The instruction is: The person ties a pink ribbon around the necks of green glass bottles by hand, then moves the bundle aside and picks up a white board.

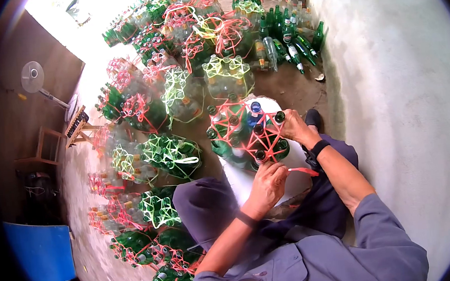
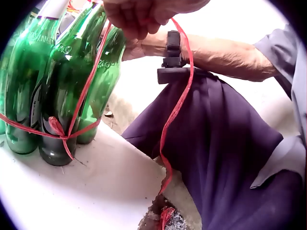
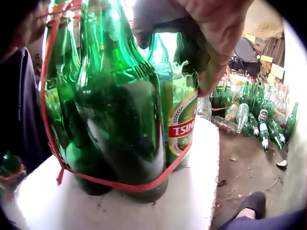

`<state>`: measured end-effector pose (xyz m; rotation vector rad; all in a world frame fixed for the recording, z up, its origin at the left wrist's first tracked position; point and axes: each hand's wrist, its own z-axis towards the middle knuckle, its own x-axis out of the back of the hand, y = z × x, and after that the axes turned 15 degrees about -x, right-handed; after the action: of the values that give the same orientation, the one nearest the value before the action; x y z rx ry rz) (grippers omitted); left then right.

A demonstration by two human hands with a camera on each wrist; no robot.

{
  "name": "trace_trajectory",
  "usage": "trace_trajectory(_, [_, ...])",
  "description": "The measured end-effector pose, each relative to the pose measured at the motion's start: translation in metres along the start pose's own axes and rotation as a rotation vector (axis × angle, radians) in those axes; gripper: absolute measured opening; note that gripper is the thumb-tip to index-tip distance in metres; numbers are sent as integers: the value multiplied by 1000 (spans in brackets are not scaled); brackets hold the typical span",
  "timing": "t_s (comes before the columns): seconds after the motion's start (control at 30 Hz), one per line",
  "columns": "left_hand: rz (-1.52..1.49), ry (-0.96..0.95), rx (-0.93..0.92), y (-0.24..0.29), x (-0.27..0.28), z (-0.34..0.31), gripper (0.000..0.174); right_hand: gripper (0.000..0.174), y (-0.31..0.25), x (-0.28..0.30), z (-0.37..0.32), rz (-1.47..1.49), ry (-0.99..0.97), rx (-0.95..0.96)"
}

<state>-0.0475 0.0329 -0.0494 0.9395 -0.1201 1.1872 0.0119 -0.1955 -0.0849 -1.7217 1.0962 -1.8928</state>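
A bundle of green bottles (image 1: 245, 125), with one blue-necked bottle (image 1: 255, 108) among them, stands upright on a white board (image 1: 286, 183). Red plastic strap (image 1: 235, 139) criss-crosses over the necks and loops round the bodies, knotted low on one side (image 2: 62, 136). At the near side of the bundle, my left hand (image 1: 269, 185) pinches the red strap beside a bottle neck; a loose tail (image 2: 180, 103) hangs from it. My right hand (image 1: 294, 126) grips the labelled green bottle (image 3: 182, 115) at the bundle's right side, fingers curled about its upper part.
Many strapped bottle bundles (image 1: 170, 155) cover the floor to the left and ahead. Loose green bottles (image 1: 294, 45) stand and lie by the pale wall (image 1: 391, 101) at right. A fan (image 1: 33, 76), a wooden chair (image 1: 78, 125) and a blue panel (image 1: 41, 252) are at far left.
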Motion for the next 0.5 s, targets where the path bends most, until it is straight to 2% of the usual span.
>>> trace_trajectory(0.07, [4,2,6,-1,-2,-3,12,46,0,-5,2,56,55,27])
trace_trajectory(0.13, [5,5,11,-1,-2,-6,12,44,2,-5,4,-58,23,-98])
trace_trajectory(0.27, [39,13,7,2,1,-13,13,42,4,-21,-10,-92,145,-91])
trace_trajectory(0.43, [83,8,51,14,16,-24,16,46,-18,-37,-43,-62,162,-214])
trace_trajectory(0.5, [91,10,52,17,22,-26,17,45,-20,-40,-50,-62,203,-165])
